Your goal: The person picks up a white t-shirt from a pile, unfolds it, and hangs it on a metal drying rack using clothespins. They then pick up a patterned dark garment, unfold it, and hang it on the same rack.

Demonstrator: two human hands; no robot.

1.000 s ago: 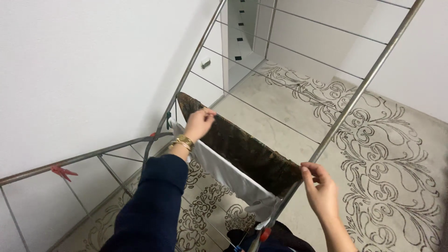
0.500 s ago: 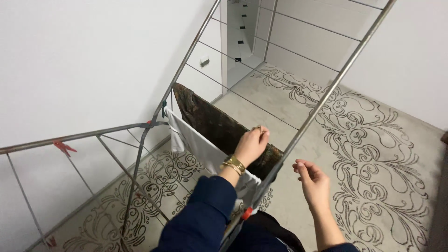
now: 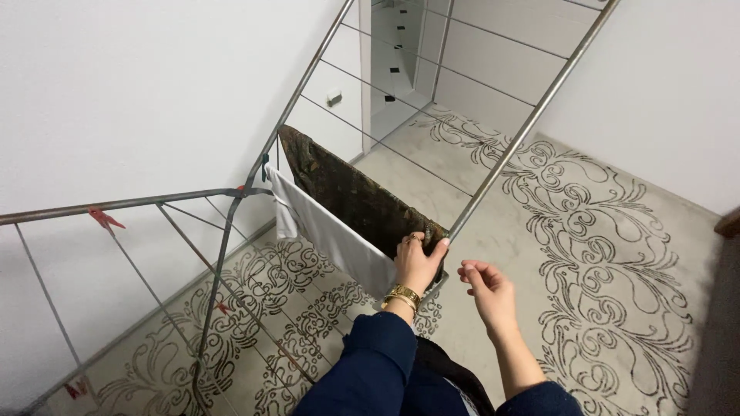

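Head view looks down on a metal drying rack [image 3: 493, 181] standing on a pale floor [image 3: 617, 254] patterned with dark scrolling ornament. 2 cloths hang side by side over its wires: a dark brown mottled cloth [image 3: 347, 196] on the far side and a white cloth [image 3: 327, 235] just beside it on the near side. The left hand [image 3: 418, 264], wearing a gold bracelet [image 3: 402, 296] at the wrist and a dark blue sleeve [image 3: 362, 370], is clenched on the near right end of the dark brown mottled cloth, right where that cloth meets the rack's slanting side bar. The right hand [image 3: 487, 290] hovers just to the right of it, fingers loosely curled and holding nothing, touching neither cloth nor rack. On the left, a folded wing of the rack stretches along the white wall [image 3: 139, 92], with a red clothespin [image 3: 102, 219] clipped to its top bar and another red one low near the floor. A small teal clip [image 3: 265, 166] sits at the far left corner of the white cloth.
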